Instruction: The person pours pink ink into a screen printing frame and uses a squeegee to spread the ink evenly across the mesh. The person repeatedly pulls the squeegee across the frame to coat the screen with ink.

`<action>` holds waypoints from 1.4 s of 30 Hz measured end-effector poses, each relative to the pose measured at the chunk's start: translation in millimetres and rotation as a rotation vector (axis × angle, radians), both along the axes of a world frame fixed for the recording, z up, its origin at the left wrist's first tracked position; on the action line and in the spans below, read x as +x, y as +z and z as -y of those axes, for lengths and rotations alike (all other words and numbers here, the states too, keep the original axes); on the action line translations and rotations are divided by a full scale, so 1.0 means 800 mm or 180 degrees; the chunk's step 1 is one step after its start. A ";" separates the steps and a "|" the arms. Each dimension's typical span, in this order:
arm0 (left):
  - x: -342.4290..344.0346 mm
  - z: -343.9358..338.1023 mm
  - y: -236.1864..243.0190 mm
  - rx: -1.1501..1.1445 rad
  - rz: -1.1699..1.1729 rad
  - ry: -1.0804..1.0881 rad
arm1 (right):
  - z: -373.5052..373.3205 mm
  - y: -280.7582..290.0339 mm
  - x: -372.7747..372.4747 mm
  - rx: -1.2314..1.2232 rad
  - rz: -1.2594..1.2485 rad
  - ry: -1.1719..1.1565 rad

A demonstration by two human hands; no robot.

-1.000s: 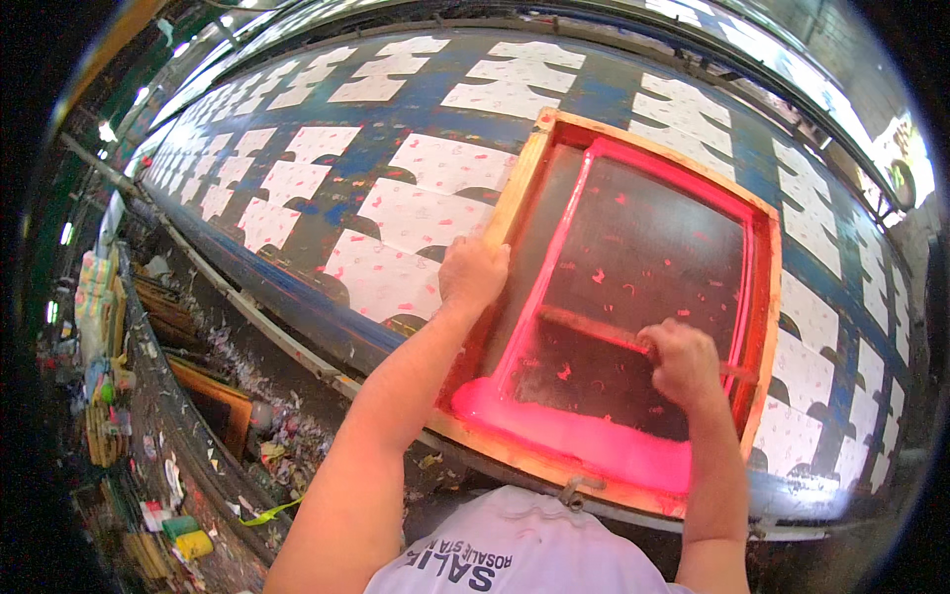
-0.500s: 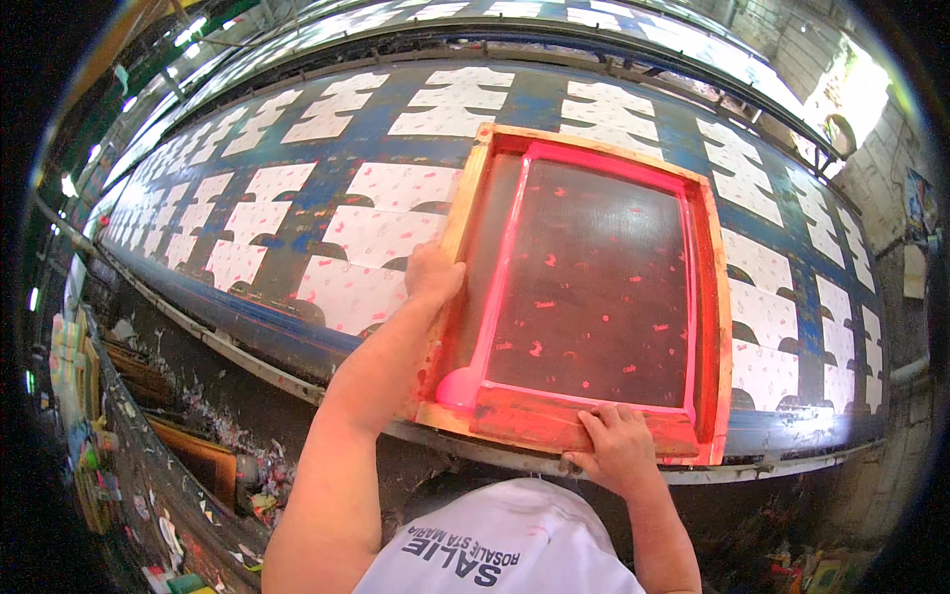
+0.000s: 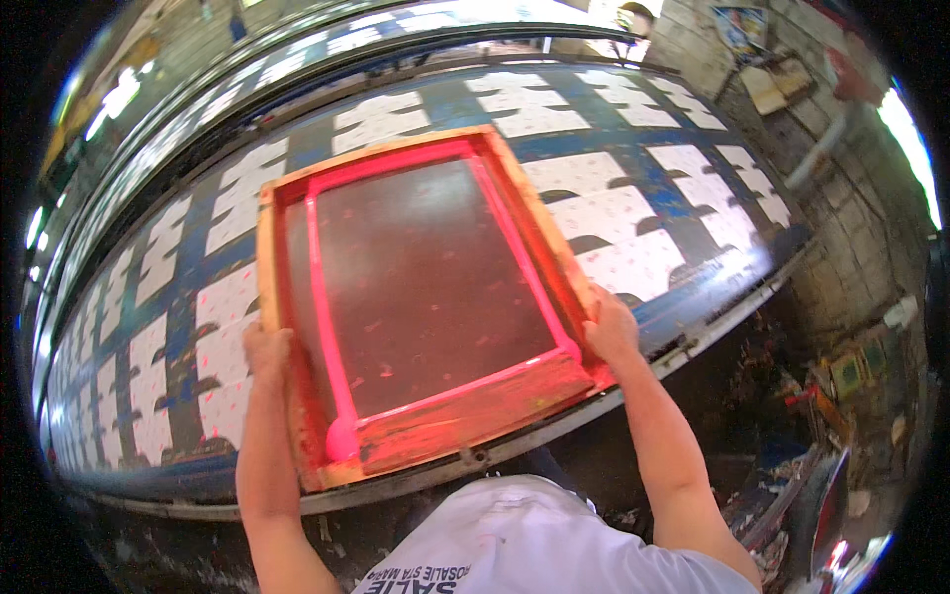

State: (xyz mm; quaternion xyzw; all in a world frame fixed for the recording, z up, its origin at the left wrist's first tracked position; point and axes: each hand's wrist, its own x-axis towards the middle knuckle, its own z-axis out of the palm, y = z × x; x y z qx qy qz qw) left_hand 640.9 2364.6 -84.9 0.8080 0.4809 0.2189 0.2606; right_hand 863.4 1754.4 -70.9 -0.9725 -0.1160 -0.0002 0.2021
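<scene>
A wooden-framed printing screen (image 3: 426, 287) with dark mesh and bright pink ink along its edges tilts across the long table in front of me. My left hand (image 3: 267, 351) is closed around its left rail. On the right rail, near the lower corner, my right hand (image 3: 612, 327) is closed too. Along the near end of the screen lies a red-stained wooden squeegee (image 3: 465, 416), with neither hand on it. A blob of pink ink (image 3: 341, 441) sits at the near left corner. White cut pieces (image 3: 228, 327) with small pink prints show beside the screen.
The blue-stained printing table (image 3: 183, 332) carries rows of white pieces on both sides. A metal rail (image 3: 475, 460) runs along its near edge. Behind stands another long table (image 3: 336, 40) with similar pieces. A block wall (image 3: 821, 213) rises at the right, with clutter (image 3: 821, 416) below it.
My right hand has left the squeegee and taken hold of the screen's right rail. My left hand stays on the left rail. The view has turned right, and the screen sits farther left in it.
</scene>
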 end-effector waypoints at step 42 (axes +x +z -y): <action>0.343 0.490 -0.041 -0.0013 0.0306 -0.0087 | 0.481 -0.013 0.367 0.0935 0.0086 -0.0219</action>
